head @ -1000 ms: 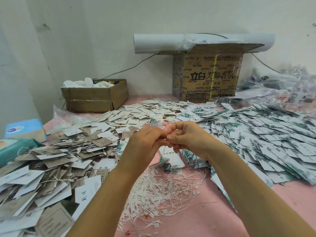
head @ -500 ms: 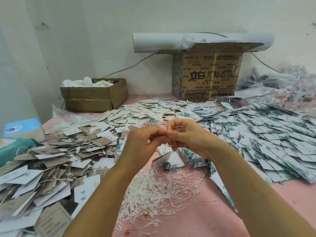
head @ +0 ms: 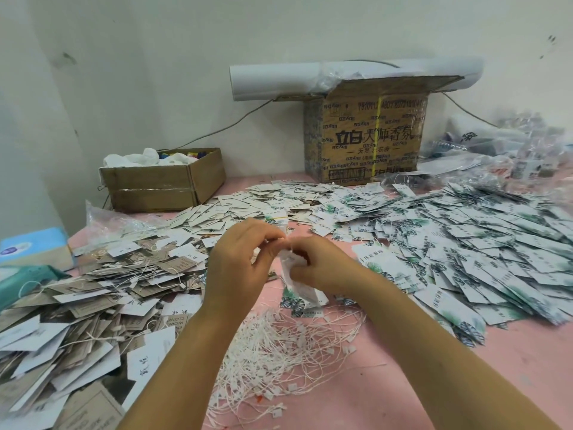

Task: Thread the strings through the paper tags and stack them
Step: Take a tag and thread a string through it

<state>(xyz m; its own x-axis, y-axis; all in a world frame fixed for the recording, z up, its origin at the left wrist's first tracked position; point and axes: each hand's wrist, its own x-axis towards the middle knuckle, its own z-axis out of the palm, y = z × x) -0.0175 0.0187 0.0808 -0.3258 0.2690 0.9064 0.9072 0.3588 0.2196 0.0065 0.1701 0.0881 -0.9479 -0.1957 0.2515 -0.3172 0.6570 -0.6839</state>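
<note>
Pink table (head: 418, 386) holds loose strings (head: 288, 352) near; above them left hand (head: 238, 262) and right hand (head: 322, 270) pinch one paper tag (head: 305, 293). Limp string could miss its hole or slip out.

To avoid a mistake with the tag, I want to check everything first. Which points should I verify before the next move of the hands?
1. Tag held firmly: ok, the right hand grips it and it hangs down.
2. Left hand in position: ok, its fingers pinch at the tag's top.
3. String through the hole: cannot tell, the fingers hide it.
4. Spare strings within reach: ok, a loose heap lies on the table under the hands.
5. Place for the finished tag: ok, the strung pile lies to the left.
6. More tags to thread: ok, the green pile lies to the right.
</note>
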